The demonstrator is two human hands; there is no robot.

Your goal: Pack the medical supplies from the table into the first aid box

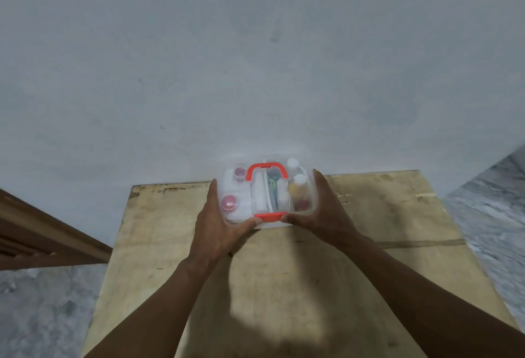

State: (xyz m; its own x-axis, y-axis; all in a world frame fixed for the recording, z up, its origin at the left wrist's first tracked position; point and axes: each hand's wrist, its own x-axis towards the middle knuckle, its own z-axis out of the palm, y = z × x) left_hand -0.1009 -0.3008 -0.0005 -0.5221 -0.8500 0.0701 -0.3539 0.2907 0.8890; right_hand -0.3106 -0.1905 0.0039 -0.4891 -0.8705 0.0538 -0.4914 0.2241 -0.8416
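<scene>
A clear plastic first aid box (241, 210) with an orange handle (266, 168) and an orange front latch (270, 217) sits at the far middle of the wooden table (284, 286), its lid down. Through the lid I see supplies: two red-capped jars (229, 202) on the left, white packets (260, 193) in the middle, small bottles (298, 187) on the right. My left hand (218, 224) grips the box's left side, thumb along the front edge. My right hand (324, 210) grips the right side, thumb beside the latch.
A pale wall (255, 59) rises right behind the table. A brown wooden frame (42, 235) stands at the left. Speckled grey floor (488, 215) shows on both sides of the table.
</scene>
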